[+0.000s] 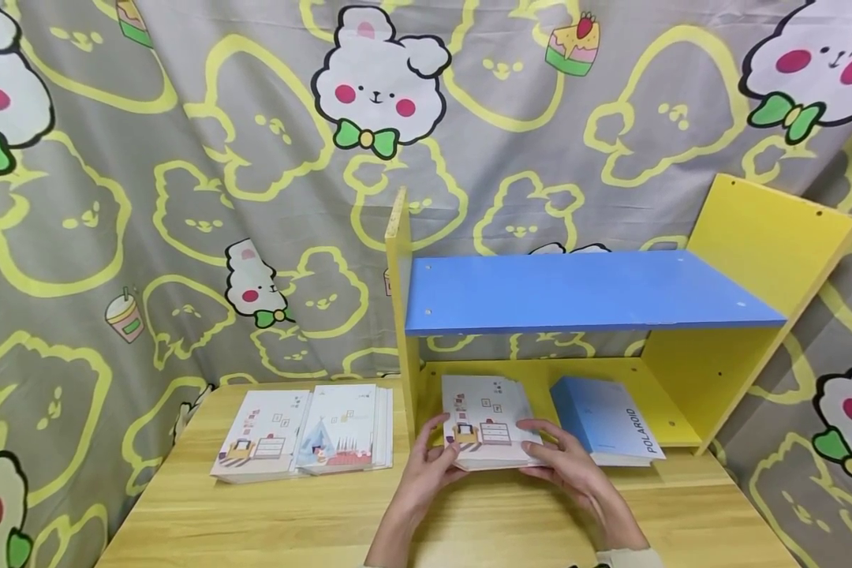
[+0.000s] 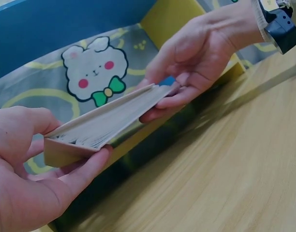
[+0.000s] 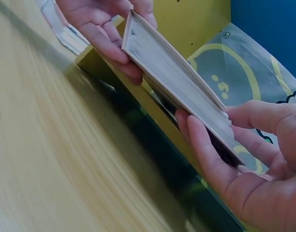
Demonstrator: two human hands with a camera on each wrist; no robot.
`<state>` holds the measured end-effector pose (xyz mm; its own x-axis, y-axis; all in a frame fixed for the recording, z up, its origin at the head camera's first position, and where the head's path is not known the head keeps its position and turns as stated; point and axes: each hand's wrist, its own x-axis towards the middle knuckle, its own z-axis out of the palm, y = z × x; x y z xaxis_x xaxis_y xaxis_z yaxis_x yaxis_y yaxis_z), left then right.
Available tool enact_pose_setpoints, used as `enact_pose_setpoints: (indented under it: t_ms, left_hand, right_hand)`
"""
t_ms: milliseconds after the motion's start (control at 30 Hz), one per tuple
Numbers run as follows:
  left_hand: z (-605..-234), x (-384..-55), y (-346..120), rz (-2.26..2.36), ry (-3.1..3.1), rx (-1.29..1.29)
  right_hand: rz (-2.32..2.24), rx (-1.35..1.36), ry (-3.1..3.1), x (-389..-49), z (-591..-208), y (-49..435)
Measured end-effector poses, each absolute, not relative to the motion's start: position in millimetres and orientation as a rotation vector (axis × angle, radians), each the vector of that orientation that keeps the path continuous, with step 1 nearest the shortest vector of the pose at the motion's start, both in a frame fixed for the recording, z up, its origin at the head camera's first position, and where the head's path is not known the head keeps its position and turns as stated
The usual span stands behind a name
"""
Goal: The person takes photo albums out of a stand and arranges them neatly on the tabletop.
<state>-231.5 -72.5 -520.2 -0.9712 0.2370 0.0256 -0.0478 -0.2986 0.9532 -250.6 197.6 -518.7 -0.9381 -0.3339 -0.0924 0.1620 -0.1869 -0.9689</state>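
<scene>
Both hands hold a book (image 1: 488, 422) whose pale cover shows a drawn armchair and drawers, over the front of the shelf's lower board. My left hand (image 1: 427, 465) grips it at the left edge, thumb and fingers on opposite covers. At the right edge, my right hand (image 1: 564, 461) pinches it in the same way. In the left wrist view the book's page edges (image 2: 107, 120) face the camera, fanned between the covers. The right wrist view shows the lower cover (image 3: 160, 88) resting on the fingers. A blue book (image 1: 599, 418) marked POLAROID lies just right of it on the lower board.
Around the hands stands a shelf with a blue upper board (image 1: 575, 292) and yellow side panels (image 1: 767, 268). Left of it, on the wooden table (image 1: 291, 521), lie an armchair-cover book (image 1: 266, 434) and several tent-cover books (image 1: 341, 430). A patterned curtain (image 1: 270, 221) hangs behind.
</scene>
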Motion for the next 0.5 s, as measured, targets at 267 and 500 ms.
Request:
enact_pose_setpoints:
  t_ms: [267,500]
  left_hand:
    - [-514,-228,-72,2.371,1.773,0.261]
    - [-507,-229,-73,2.34,1.817,0.3]
  right_hand:
    - [-2.213,-0.203,1.797,-251,-517,196]
    - [-2.23,-0.23,1.815,-249,-512,197]
